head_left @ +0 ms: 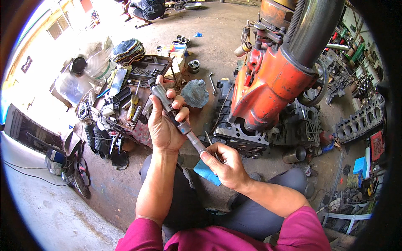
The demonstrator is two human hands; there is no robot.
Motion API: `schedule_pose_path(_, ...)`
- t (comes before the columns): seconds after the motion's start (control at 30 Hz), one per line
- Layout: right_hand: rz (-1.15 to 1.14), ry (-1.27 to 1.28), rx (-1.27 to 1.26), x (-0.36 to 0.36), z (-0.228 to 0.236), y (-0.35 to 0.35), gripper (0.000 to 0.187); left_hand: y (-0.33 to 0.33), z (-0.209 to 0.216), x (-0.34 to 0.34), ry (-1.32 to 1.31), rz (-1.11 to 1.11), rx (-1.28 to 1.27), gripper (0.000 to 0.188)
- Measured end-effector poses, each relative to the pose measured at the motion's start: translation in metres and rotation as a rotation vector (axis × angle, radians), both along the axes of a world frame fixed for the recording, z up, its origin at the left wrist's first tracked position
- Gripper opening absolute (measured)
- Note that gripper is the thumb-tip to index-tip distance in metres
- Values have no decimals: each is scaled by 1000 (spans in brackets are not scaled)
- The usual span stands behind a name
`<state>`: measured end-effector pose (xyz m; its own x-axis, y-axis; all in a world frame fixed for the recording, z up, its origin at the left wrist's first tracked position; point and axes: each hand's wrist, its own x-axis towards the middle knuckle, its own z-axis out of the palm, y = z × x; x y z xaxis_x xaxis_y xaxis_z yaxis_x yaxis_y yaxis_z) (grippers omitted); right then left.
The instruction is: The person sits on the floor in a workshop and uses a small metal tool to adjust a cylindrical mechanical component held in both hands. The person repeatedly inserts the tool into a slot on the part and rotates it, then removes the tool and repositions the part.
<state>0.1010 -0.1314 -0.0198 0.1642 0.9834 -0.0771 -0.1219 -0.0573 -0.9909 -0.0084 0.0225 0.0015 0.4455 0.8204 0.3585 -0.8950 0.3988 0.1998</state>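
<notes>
My left hand (pixel 164 131) is closed around the dark, thicker upper part of a stepped cylindrical metal tool (pixel 184 127), its fingers curled over the barrel. The tool slants from upper left down to the right, and its lighter, slimmer lower section resembles a micrometer's sleeve. At that lower end, the thumb and fingers of my right hand (pixel 228 166) pinch it. A thin dark piece shows by the right fingers, too small to name. Beyond my hands, a red machine (pixel 268 88) with a thick steel column stands over an engine block (pixel 247 140).
To the left, a low bench bears a screwdriver (pixel 134 100), cables and a tray of small parts (pixel 150 69). A wrench (pixel 212 83) lies on the floor near a crumpled plastic bag (pixel 195 93). Another engine block (pixel 360 121) is at right. Someone crouches (pixel 146 9) far off.
</notes>
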Motion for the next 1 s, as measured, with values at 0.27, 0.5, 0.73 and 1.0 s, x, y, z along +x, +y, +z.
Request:
schedule_pose_path(0.27, -41, -94, 91, -7, 2, -3, 25, 1, -1, -1, 15, -26, 23, 57)
schedule_pose_path(0.5, -12, 73, 19, -8, 2, -7, 24, -1, 3, 1, 22, -22, 9, 58)
schedule_pose_path(0.73, -12, 86, 27, -7, -1, -4, 26, 0, 3, 2, -70, -45, 13, 55)
schedule_pose_path(1.0, -28, 74, 44, -10, -4, -4, 25, 0, 5, -2, -32, -65, 52, 56)
